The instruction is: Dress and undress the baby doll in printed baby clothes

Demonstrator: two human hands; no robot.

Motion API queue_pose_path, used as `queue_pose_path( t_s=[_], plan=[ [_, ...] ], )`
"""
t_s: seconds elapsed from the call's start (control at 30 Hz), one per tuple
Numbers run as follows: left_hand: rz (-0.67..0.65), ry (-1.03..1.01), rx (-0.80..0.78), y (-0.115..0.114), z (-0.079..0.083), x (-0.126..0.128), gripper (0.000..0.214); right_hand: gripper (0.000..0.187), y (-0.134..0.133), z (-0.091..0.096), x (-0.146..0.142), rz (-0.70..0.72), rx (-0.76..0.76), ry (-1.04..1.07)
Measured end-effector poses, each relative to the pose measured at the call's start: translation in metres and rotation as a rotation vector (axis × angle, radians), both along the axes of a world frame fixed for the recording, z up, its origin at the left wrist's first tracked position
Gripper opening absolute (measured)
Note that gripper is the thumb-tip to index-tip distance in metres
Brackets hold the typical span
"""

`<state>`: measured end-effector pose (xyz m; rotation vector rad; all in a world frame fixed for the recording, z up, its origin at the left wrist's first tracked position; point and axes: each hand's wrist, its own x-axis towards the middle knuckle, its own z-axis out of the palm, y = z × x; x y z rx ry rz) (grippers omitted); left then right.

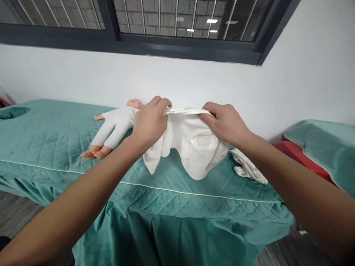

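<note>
A white baby garment (199,151) hangs between my two hands above the green bed, its upper edge stretched into a narrow band. My left hand (154,118) is closed round one end of that edge. At the other end, my right hand (223,120) pinches the band between thumb and fingers. Left of the garment, a baby doll (119,120) in a white suit lies on its back; my left hand hides part of it. Just beyond my right wrist is a folded white cloth (246,166), partly covered by my forearm.
The bed's quilted green cover (55,129) drapes down at the front. A white wall (177,77) and a dark-framed window (188,46) stand behind it. On the right is a red plastic piece of furniture (302,159), with a green cloth (327,144) over it.
</note>
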<state>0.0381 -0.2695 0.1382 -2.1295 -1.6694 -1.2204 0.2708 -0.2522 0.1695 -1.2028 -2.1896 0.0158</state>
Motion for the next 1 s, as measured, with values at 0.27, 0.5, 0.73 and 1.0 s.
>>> queue_pose_path(
  t_s=[0.27,0.5,0.73,1.0],
  plan=[
    [0.000,-0.136,-0.025,0.006,-0.005,-0.023,0.031,0.031,0.004,-0.017,0.037,-0.208,0.074,0.016],
    [-0.036,-0.293,-0.149,-0.005,0.002,-0.038,0.019,0.040,0.001,-0.024,0.070,-0.318,0.045,0.163],
    [-0.056,-0.276,-0.551,0.051,-0.022,-0.066,0.015,0.037,0.043,-0.048,0.063,-0.464,-0.145,0.052],
    [-0.270,-0.383,-0.449,0.061,-0.150,0.005,0.025,0.047,0.049,-0.177,-0.016,-0.184,-0.148,-0.181]
  ],
)
